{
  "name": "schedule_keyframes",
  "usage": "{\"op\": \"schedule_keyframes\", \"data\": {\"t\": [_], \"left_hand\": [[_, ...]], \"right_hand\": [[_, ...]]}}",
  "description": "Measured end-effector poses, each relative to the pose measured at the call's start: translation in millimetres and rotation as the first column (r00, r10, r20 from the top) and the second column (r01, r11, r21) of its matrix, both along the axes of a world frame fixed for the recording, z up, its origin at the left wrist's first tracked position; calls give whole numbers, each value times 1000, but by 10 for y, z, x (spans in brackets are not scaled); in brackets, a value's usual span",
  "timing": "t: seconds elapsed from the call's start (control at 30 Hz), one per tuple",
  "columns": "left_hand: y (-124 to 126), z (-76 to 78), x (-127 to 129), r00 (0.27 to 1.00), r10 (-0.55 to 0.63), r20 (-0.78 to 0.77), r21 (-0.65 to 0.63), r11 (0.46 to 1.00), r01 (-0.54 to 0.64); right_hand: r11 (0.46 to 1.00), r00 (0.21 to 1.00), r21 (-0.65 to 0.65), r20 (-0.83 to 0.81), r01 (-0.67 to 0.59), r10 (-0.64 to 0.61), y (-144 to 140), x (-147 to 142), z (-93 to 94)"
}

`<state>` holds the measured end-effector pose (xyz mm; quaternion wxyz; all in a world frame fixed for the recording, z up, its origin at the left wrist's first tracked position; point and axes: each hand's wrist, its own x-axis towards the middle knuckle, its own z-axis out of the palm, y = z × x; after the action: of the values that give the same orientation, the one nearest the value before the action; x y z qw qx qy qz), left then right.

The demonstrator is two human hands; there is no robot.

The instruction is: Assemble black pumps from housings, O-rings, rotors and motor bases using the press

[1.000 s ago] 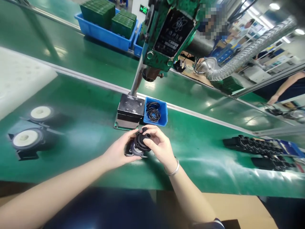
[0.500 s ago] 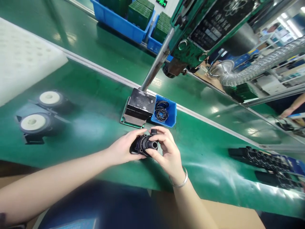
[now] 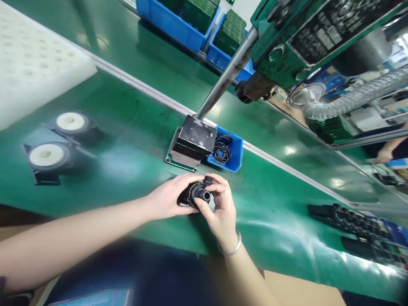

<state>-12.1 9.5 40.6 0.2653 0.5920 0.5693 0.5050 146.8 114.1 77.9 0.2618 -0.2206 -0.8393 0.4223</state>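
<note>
Holding a black pump housing [image 3: 196, 196] between them, both hands meet just above the green worktop [image 3: 127, 127], near the middle of the view. From nine o'clock the left hand [image 3: 168, 199] wraps the housing's round body, its grip closed around the part, thumb over the top. From five o'clock the right hand [image 3: 219, 208], a silver bangle [image 3: 230, 248] on its wrist, pinches the housing's short tube end with thumb and fingers curled in. At twelve o'clock from the hands stands a dark metal block [image 3: 195, 139] on a green base plate, with a steel column rising from it toward the green press head [image 3: 287, 42] at one o'clock. Just beside the block, at its three o'clock, sits a small blue bin [image 3: 234, 154] holding black rubber rings [image 3: 222, 149]. At nine o'clock lie two black parts with white round centres [image 3: 55, 142], well apart from the hands. At three o'clock, far along the worktop, rows of black parts [image 3: 350, 221] lie blurred. Larger blue bins [image 3: 178, 25] of green boards stand at twelve o'clock, beyond the metal rail.
</note>
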Motion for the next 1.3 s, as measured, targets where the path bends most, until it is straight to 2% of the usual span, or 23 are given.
{"op": "schedule_keyframes", "data": {"t": [0.43,0.67,0.97,1.3], "left_hand": [[3,-24,-7,1000,-2,-13,78,997,3],[25,-87,-1,1000,-18,26,207,978,12],[6,-56,-18,999,-31,15,141,990,29],[25,-48,-29,998,-51,35,116,992,47]], "right_hand": [[996,999,73,-27,-45,47,3,-4,-53],[998,1000,60,-30,-7,9,-30,-8,-70],[998,1000,-62,-14,3,-4,-20,-16,-48],[998,1000,-64,12,-1,2,-15,-20,-19]]}}
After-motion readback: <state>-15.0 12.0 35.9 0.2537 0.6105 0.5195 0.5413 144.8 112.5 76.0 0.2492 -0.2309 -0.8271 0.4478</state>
